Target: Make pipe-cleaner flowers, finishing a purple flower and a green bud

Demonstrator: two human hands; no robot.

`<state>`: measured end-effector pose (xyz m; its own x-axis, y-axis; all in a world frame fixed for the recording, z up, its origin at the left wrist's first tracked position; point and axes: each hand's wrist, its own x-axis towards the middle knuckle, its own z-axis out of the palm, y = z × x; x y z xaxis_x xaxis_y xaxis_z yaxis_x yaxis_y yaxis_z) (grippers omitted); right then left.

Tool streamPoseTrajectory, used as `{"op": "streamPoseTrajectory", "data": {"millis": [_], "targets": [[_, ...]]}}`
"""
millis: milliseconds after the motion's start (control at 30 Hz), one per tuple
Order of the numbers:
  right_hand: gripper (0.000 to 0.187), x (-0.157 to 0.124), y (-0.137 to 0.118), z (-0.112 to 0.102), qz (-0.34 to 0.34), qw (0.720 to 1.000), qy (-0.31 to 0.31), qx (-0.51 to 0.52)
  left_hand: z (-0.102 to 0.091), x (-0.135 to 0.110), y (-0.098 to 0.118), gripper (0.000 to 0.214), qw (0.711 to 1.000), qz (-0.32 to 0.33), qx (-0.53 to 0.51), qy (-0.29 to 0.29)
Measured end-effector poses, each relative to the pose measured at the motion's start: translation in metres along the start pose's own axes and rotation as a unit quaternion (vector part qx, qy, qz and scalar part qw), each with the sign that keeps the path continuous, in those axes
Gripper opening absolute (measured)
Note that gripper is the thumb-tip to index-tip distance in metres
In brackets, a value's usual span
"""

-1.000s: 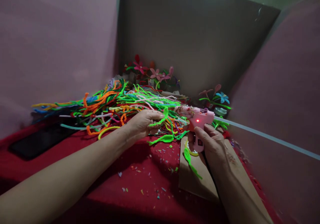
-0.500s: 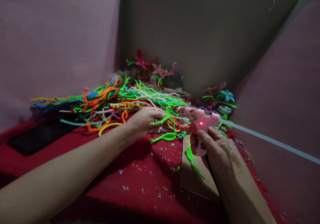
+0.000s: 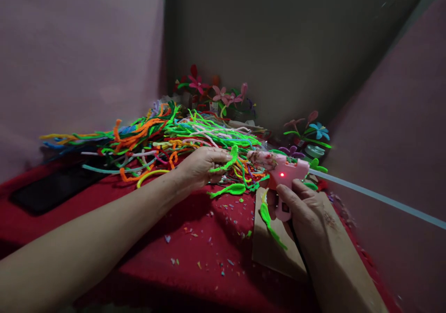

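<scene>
Between the fingers of my left hand [image 3: 200, 166] is a bent green pipe cleaner [image 3: 232, 158], its curled end pointing up. My right hand [image 3: 306, 206] grips a pink hot glue gun [image 3: 292, 169] by the handle, with its red light lit. The gun's nozzle points left at the pipe cleaner, with a small gap between them. A long clear glue stick [image 3: 376, 197] sticks out of the gun's back. Below my left hand lies a green leaf shape [image 3: 234, 189] of pipe cleaner. Another green leaf [image 3: 267, 220] hangs beside my right fingers, over a brown board [image 3: 263, 248].
A heap of colourful pipe cleaners [image 3: 209, 134] covers the back of the red cloth [image 3: 156, 252]. A dark phone [image 3: 49, 192] lies at the left. Pipe-cleaner flowers [image 3: 220, 94] stand behind, with a blue flower [image 3: 318, 130] at the right. Small fuzzy scraps dot the cloth.
The view has shifted slightly. Both hands keep nearly the same place and hold, with the glue gun still facing the green pipe cleaner.
</scene>
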<state>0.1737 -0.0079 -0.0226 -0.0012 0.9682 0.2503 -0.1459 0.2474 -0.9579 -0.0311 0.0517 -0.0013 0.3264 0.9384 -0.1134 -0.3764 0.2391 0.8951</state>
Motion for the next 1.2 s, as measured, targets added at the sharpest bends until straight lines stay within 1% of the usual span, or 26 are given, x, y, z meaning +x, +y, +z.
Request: {"op": "streamPoseTrajectory", "data": {"millis": [100,200,400,467,533,667,700,767,867,933,1000,1100,1200], "targets": [[0.018,-0.001,0.0,0.0,0.0,1.0,-0.014,-0.008,0.001,0.0,0.0,0.006,0.999,-0.005,0.02,0.032],[0.018,-0.002,0.002,-0.002,-0.001,1.0,-0.014,-0.014,0.002,0.0,0.0,0.005,0.998,-0.004,0.029,0.049],[0.019,-0.005,0.006,-0.006,0.009,0.999,0.008,-0.041,0.002,0.0,0.0,0.009,0.998,0.016,0.038,0.049],[0.022,-0.006,0.001,-0.003,0.014,0.998,0.022,-0.063,0.002,0.0,0.0,0.009,0.997,0.013,0.039,0.06],[0.025,-0.008,-0.008,0.003,0.016,0.996,0.032,-0.083,0.002,0.0,0.0,0.009,0.998,0.011,0.035,0.06],[0.028,-0.01,-0.023,0.012,0.019,0.988,0.03,-0.147,0.001,0.001,-0.001,0.007,0.998,0.015,0.038,0.053],[0.028,-0.01,-0.023,0.012,0.018,0.988,0.032,-0.151,0.0,0.001,-0.001,0.007,0.998,0.015,0.04,0.056],[0.025,-0.01,-0.018,0.009,0.006,0.992,0.031,-0.125,0.0,0.001,-0.002,0.006,0.997,0.017,0.041,0.056],[0.023,-0.009,-0.011,0.006,0.006,0.994,0.035,-0.104,0.0,0.001,-0.003,0.005,0.998,0.018,0.041,0.045],[0.022,-0.009,-0.014,0.007,0.012,0.993,0.038,-0.108,0.001,0.0,-0.003,0.006,0.998,0.018,0.04,0.038],[0.023,-0.01,-0.021,0.012,0.026,0.991,0.035,-0.13,0.002,0.0,-0.002,0.006,0.998,0.018,0.042,0.041],[0.025,-0.012,-0.03,0.016,0.017,0.988,0.041,-0.145,0.002,-0.001,-0.002,0.007,0.997,0.017,0.051,0.06],[0.027,-0.012,-0.027,0.013,-0.001,0.981,0.041,-0.191,0.001,0.0,-0.003,0.01,0.995,0.015,0.065,0.07]]}}
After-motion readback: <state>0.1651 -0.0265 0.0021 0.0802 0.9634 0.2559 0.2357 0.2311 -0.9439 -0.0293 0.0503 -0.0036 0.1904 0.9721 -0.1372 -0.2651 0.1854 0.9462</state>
